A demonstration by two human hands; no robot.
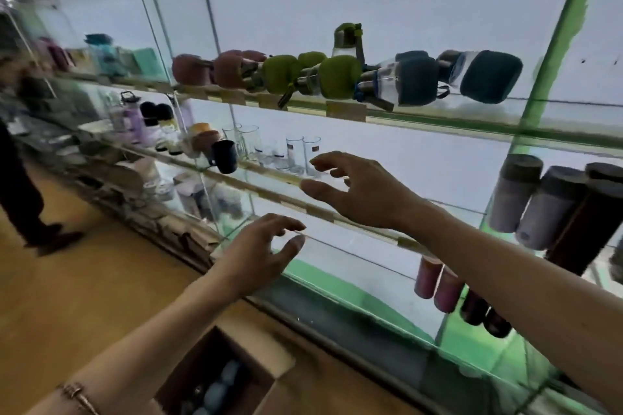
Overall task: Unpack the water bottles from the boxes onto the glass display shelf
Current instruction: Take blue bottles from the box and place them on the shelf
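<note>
My left hand (261, 251) hovers with spread fingers in front of the glass display shelf (340, 217), holding nothing. Higher and to the right, my right hand (354, 190) reaches toward the middle shelf, fingers open and empty. An open cardboard box (236, 367) stands on the floor below my left arm, with several blue-grey bottles (219, 387) inside. On the upper shelf lie bottles with pink, green (337, 77) and dark blue (490, 76) sleeves. Grey and dark bottles (546, 205) stand at the right of the middle shelf.
Clear drinking glasses (301, 152) and a dark cup (224, 152) stand on the middle shelf just beyond my right hand. Pink and dark bottles (438, 283) sit on the lower shelf. Another person's legs (23, 199) stand on the wooden floor at the left.
</note>
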